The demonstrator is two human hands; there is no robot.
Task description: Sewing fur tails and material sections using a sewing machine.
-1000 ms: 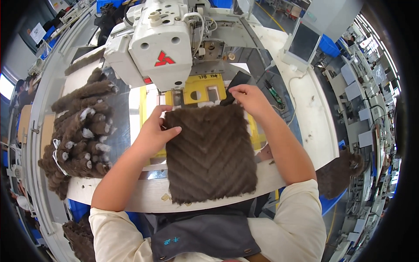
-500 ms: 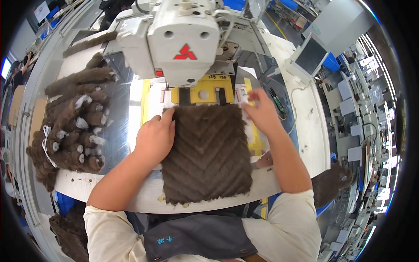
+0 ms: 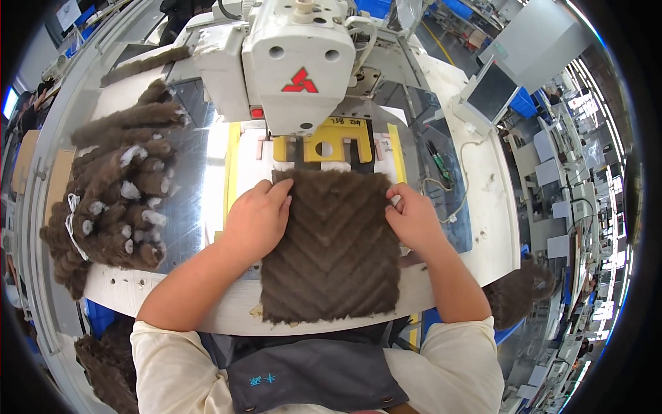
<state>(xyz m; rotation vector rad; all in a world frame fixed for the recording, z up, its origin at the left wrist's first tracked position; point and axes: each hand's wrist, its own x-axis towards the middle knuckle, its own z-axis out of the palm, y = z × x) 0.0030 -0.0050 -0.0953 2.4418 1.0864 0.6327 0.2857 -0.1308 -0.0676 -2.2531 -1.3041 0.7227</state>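
Observation:
A square brown fur panel (image 3: pixel 329 247) with chevron ridges lies flat at the front of the machine table. My left hand (image 3: pixel 257 217) has its fingers closed on the panel's upper left edge. My right hand (image 3: pixel 412 219) grips its upper right edge with curled fingers. Just beyond the panel, a yellow template (image 3: pixel 310 152) with a round hole and slots lies under the white sewing machine head (image 3: pixel 303 62), with dark material showing in the slots.
A tied heap of brown fur strips (image 3: pixel 110 221) fills the table's left side. A monitor (image 3: pixel 489 93) stands at the back right. A green-handled tool (image 3: pixel 439 162) and a white cable (image 3: pixel 452 215) lie at right. More fur (image 3: pixel 514 297) hangs beyond the right edge.
My right hand has left the dark strap beside the template and come down onto the panel's right edge. The panel's top edge sits slightly lower; the strap no longer sticks out to the right.

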